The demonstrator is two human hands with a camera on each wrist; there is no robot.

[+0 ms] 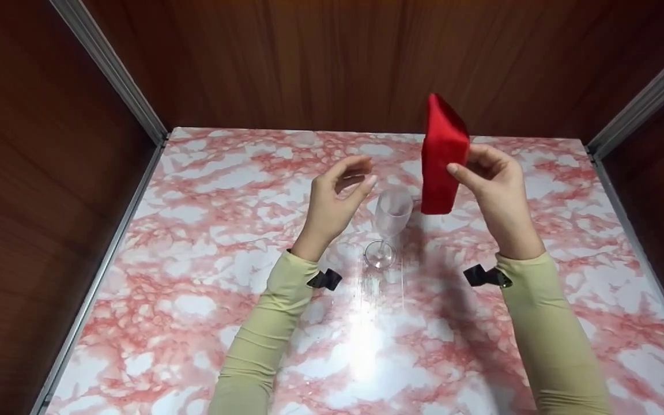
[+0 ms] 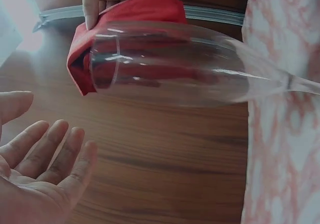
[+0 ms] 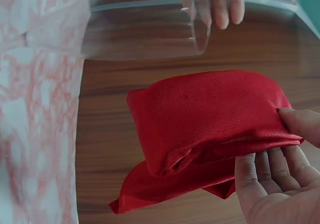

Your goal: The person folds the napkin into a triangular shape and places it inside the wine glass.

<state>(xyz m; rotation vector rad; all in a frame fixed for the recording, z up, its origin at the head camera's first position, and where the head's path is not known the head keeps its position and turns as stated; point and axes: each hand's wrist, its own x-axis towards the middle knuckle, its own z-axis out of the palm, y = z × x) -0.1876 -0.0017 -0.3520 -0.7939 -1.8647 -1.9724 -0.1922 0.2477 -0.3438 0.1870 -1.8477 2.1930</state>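
Observation:
My right hand (image 1: 499, 178) pinches a folded red cloth (image 1: 441, 167) between thumb and fingers, holding it up above the table. In the right wrist view the cloth (image 3: 210, 119) shows several layers, with a loose flap hanging below the main fold. A clear stemmed glass (image 1: 392, 216) stands upright on the table between the two hands. Left of the glass, my left hand (image 1: 338, 196) is raised with loosely bent fingers and holds nothing. The left wrist view shows that palm (image 2: 40, 184) apart from the glass (image 2: 170, 64).
The tabletop (image 1: 205, 230) has a red-and-white marbled pattern. Brown wood-grain panels (image 1: 286, 63) enclose it at the back and both sides, with metal strips (image 1: 116, 75) along the corners. Light reflects off the table in front of the glass.

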